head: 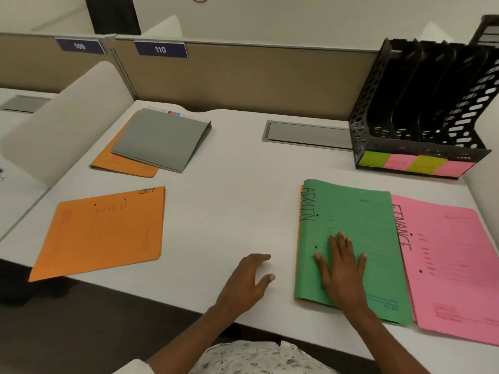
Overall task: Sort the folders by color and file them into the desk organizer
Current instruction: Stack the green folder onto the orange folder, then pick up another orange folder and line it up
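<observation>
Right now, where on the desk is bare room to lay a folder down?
The middle strip between the orange folder and the green folder is bare. The right side, with the pink folder and organizer, is crowded.

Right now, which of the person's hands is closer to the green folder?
The right hand: it lies flat on the green folder, fingers spread. The left hand hovers over bare desk just left of it, not touching.

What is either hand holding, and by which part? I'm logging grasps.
Nothing is gripped. The right hand lies flat, fingers spread, on the green folder's lower cover. The left hand is open over the bare desk.
</observation>
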Demonstrator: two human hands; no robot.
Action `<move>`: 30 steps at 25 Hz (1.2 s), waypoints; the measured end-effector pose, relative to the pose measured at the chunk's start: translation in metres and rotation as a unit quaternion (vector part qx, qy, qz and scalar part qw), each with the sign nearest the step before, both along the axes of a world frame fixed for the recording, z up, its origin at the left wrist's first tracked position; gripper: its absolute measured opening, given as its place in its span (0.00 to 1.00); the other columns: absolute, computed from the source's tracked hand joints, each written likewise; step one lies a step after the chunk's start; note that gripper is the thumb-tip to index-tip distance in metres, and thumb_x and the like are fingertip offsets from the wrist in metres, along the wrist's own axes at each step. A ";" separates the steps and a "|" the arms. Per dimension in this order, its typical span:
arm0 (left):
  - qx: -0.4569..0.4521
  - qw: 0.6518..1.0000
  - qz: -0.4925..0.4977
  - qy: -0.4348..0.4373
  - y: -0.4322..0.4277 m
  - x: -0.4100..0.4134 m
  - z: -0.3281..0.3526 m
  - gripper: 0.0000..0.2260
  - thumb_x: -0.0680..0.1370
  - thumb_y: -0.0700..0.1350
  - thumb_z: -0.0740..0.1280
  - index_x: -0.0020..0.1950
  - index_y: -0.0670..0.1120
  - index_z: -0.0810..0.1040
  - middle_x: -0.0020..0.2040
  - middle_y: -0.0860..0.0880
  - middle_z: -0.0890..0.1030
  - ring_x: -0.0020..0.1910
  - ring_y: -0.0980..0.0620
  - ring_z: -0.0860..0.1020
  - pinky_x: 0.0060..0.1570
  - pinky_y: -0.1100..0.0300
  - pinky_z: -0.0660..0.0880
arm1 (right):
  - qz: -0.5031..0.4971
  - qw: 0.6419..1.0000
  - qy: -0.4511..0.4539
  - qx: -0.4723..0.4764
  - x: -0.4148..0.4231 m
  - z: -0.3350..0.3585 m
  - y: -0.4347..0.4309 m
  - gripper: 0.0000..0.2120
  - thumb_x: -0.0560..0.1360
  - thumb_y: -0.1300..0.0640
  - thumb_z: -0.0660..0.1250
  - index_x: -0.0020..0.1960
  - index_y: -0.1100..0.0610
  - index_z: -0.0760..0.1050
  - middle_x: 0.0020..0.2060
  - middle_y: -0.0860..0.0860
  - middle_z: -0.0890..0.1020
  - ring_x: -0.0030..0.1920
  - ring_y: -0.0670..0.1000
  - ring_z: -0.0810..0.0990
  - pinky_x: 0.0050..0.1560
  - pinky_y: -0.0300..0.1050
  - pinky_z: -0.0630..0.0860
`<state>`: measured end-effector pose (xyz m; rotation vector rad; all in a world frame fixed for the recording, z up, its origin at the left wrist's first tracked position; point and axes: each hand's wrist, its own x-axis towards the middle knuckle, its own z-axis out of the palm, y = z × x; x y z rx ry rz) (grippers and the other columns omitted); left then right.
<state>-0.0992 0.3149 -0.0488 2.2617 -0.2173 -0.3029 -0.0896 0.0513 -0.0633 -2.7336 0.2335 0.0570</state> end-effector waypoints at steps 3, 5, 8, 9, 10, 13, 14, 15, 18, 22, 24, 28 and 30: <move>0.011 0.999 0.040 -0.032 0.036 0.004 0.000 0.24 0.81 0.54 0.67 0.76 0.51 0.69 0.75 0.55 0.71 0.74 0.57 0.67 0.75 0.64 0.62 | 0.037 0.999 -0.028 0.024 0.016 0.010 0.042 0.36 0.81 0.37 0.46 0.83 0.54 0.48 0.83 0.50 0.47 0.83 0.51 0.43 0.81 0.61 0.39; 0.035 0.995 0.074 -0.053 0.064 0.010 0.001 0.26 0.82 0.54 0.66 0.78 0.50 0.66 0.78 0.54 0.67 0.78 0.56 0.62 0.78 0.59 0.58 | 0.068 0.995 -0.038 0.056 0.029 0.016 0.078 0.35 0.81 0.37 0.47 0.83 0.54 0.49 0.83 0.49 0.47 0.82 0.49 0.42 0.81 0.58 0.38; 0.069 0.988 0.123 -0.063 0.120 0.023 0.004 0.27 0.82 0.55 0.65 0.80 0.50 0.64 0.80 0.52 0.64 0.81 0.54 0.58 0.80 0.53 0.57 | 0.141 0.986 -0.032 0.079 0.048 0.019 0.140 0.35 0.82 0.37 0.46 0.83 0.54 0.48 0.82 0.48 0.45 0.82 0.49 0.40 0.82 0.56 0.39; 0.072 0.986 0.136 -0.061 0.141 0.028 0.007 0.27 0.82 0.55 0.65 0.80 0.50 0.64 0.80 0.52 0.64 0.81 0.53 0.57 0.80 0.51 0.57 | 0.165 0.982 -0.029 0.087 0.052 0.020 0.161 0.35 0.82 0.37 0.46 0.83 0.54 0.48 0.82 0.48 0.45 0.82 0.49 0.40 0.82 0.55 0.40; 0.077 0.984 0.150 -0.061 0.163 0.033 0.009 0.27 0.82 0.55 0.65 0.79 0.49 0.64 0.80 0.51 0.65 0.81 0.52 0.58 0.80 0.50 0.58 | 0.184 0.977 -0.020 0.103 0.057 0.020 0.183 0.34 0.82 0.38 0.48 0.83 0.54 0.49 0.82 0.48 0.45 0.82 0.49 0.40 0.82 0.54 0.42; 0.120 0.972 0.193 -0.059 0.244 0.049 0.015 0.26 0.82 0.53 0.67 0.77 0.45 0.68 0.78 0.46 0.68 0.79 0.46 0.63 0.77 0.45 0.61 | 0.205 0.962 0.021 0.181 0.070 0.026 0.252 0.33 0.83 0.40 0.53 0.82 0.54 0.52 0.83 0.48 0.49 0.82 0.48 0.46 0.81 0.46 0.48; 0.128 0.968 0.210 -0.051 0.272 0.054 0.016 0.26 0.81 0.52 0.67 0.77 0.44 0.68 0.77 0.44 0.69 0.78 0.44 0.64 0.77 0.44 0.61 | 0.207 0.956 0.032 0.203 0.074 0.028 0.273 0.32 0.83 0.40 0.55 0.82 0.54 0.52 0.83 0.48 0.51 0.82 0.48 0.49 0.80 0.44 0.50; 0.125 0.964 0.230 -0.037 0.301 0.058 0.017 0.26 0.81 0.52 0.68 0.77 0.44 0.69 0.77 0.43 0.70 0.77 0.43 0.66 0.76 0.44 0.62 | 0.211 0.951 0.044 0.224 0.078 0.030 0.293 0.32 0.83 0.40 0.55 0.82 0.53 0.53 0.82 0.48 0.53 0.82 0.48 0.52 0.80 0.44 0.52; 0.087 0.954 0.284 0.032 0.384 0.060 0.018 0.24 0.81 0.53 0.67 0.76 0.46 0.71 0.74 0.44 0.73 0.73 0.44 0.71 0.72 0.48 0.68 | 0.191 0.935 0.086 0.286 0.095 0.039 0.352 0.32 0.83 0.42 0.58 0.82 0.55 0.54 0.80 0.51 0.61 0.78 0.52 0.65 0.78 0.52 0.64; 0.117 0.936 0.329 0.043 0.461 0.057 0.017 0.24 0.81 0.51 0.68 0.75 0.44 0.72 0.74 0.42 0.72 0.72 0.42 0.71 0.72 0.46 0.67 | 0.141 0.929 0.135 0.316 0.108 0.043 0.406 0.33 0.82 0.45 0.62 0.80 0.58 0.57 0.78 0.56 0.66 0.71 0.57 0.73 0.67 0.47 0.70; 0.133 0.919 0.366 0.052 0.490 0.055 0.016 0.26 0.81 0.50 0.68 0.76 0.41 0.69 0.76 0.39 0.69 0.75 0.39 0.67 0.75 0.43 0.64 | 0.115 0.928 0.146 0.322 0.111 0.041 0.421 0.31 0.81 0.46 0.65 0.79 0.58 0.60 0.75 0.56 0.69 0.70 0.57 0.74 0.68 0.50 0.72; 0.065 0.889 0.447 0.076 0.523 0.050 0.016 0.26 0.81 0.50 0.68 0.77 0.44 0.68 0.71 0.41 0.77 0.66 0.42 0.77 0.62 0.44 0.76 | 0.023 0.917 0.143 0.372 0.117 0.040 0.436 0.28 0.81 0.48 0.67 0.76 0.56 0.65 0.71 0.54 0.74 0.64 0.51 0.75 0.63 0.47 0.73; -0.013 0.876 0.473 0.095 0.523 0.048 0.017 0.27 0.80 0.50 0.70 0.77 0.45 0.69 0.68 0.44 0.79 0.59 0.43 0.81 0.57 0.46 0.79 | -0.022 0.904 0.142 0.403 0.120 0.040 0.439 0.26 0.81 0.48 0.66 0.76 0.55 0.67 0.70 0.54 0.75 0.64 0.51 0.76 0.66 0.50 0.74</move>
